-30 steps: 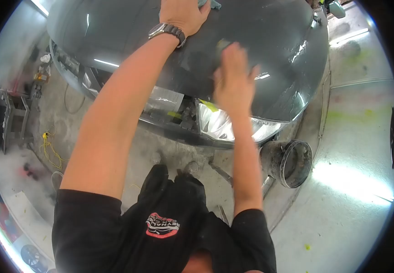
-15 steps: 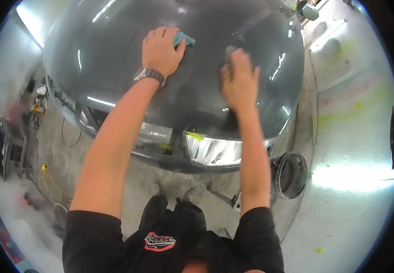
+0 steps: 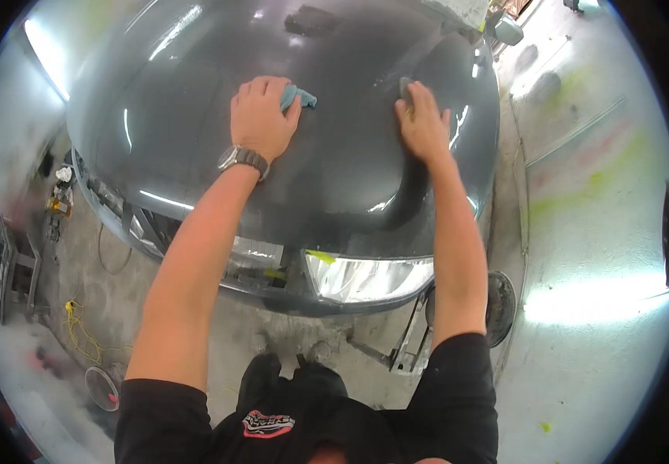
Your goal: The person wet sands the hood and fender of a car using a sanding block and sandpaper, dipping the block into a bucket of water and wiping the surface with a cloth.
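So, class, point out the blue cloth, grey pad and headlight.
Blue cloth (image 3: 293,93), head view: its crumpled middle.
Grey pad (image 3: 405,87), head view: its exposed end.
Headlight (image 3: 369,279), head view: middle of its lens.

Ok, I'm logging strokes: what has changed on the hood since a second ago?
The right hand, with its grey pad, has moved up the hood and rightward, away from the headlight; the view shifted too. The left hand still holds the blue cloth; nothing was visibly let go.

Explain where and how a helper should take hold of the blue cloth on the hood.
Probably pinch the blue cloth by its loose, crumpled end, coming from the side facing the right hand: that end juts out past the left hand, which covers part of the rest.
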`<state>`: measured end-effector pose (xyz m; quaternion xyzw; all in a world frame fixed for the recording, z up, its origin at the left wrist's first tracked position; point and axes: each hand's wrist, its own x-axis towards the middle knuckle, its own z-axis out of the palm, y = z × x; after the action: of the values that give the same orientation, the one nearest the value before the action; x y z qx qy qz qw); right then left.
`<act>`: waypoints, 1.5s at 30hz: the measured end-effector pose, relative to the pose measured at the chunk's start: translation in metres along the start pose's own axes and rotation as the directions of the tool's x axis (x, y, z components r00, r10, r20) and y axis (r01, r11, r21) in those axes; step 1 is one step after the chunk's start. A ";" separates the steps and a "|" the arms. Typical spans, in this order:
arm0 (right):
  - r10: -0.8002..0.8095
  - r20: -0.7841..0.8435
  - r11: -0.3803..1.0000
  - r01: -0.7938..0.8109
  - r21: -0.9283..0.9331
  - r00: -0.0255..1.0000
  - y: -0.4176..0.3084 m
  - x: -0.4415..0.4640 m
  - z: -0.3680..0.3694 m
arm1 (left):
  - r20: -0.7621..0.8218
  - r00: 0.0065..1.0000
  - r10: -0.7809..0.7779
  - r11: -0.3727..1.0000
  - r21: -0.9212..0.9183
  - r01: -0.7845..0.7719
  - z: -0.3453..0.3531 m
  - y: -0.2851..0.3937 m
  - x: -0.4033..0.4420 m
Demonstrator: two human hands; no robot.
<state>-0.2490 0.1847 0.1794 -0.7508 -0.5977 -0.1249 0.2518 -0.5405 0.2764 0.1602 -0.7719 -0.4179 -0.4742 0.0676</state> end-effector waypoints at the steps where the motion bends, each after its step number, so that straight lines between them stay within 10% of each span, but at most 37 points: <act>1: 0.045 -0.023 0.998 -0.046 -0.035 0.999 -0.002 0.014 0.003 | -0.021 1.000 0.010 1.000 -0.004 -0.010 0.002 0.000 0.003; 9: -0.210 0.060 0.976 0.206 0.064 0.976 -0.183 -0.211 0.052 | -0.054 0.998 0.015 1.000 -0.002 -0.015 0.006 -0.006 -0.004; 17: -0.219 0.097 0.974 0.223 -0.032 0.971 -0.018 -0.312 0.027 | 0.013 1.000 0.009 1.000 0.018 -0.009 -0.005 0.001 0.001; 20: -0.369 0.227 0.911 0.303 0.279 0.901 -0.061 -0.299 0.053 | 0.021 1.000 0.003 0.998 0.070 -0.005 -0.003 0.003 0.001; 23: -0.613 0.091 0.790 0.607 0.090 0.785 -0.165 -0.277 0.081 | 0.034 0.999 0.005 0.999 0.036 -0.007 -0.005 0.004 0.000; 31: -0.195 0.309 0.978 0.162 0.129 0.931 -0.062 -0.319 0.039 | 0.005 1.000 0.000 0.999 0.054 -0.001 0.000 -0.002 -0.001; 33: -0.239 0.245 0.924 0.142 0.356 0.939 -0.105 -0.303 0.056 | 0.033 0.999 -0.001 0.998 0.062 -0.001 -0.004 0.003 0.001; 39: -0.371 0.010 0.918 0.365 0.156 0.928 -0.162 -0.291 0.080 | 0.009 0.998 0.060 0.995 0.080 -0.061 -0.001 0.005 0.000; 42: -0.059 -0.164 0.989 0.079 0.121 0.985 -0.057 -0.332 0.066 | 0.010 0.998 0.056 0.993 0.106 -0.057 0.000 0.008 0.001; 45: 0.478 -0.355 0.867 -0.367 0.336 0.803 0.000 -0.312 0.042 | 0.012 0.996 0.087 0.989 0.121 -0.088 0.006 0.000 -0.001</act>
<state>-0.3327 -0.0541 -0.0086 -0.7816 -0.3548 -0.1500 0.4907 -0.5368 0.2791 0.1566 -0.7855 -0.4118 -0.4422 0.1336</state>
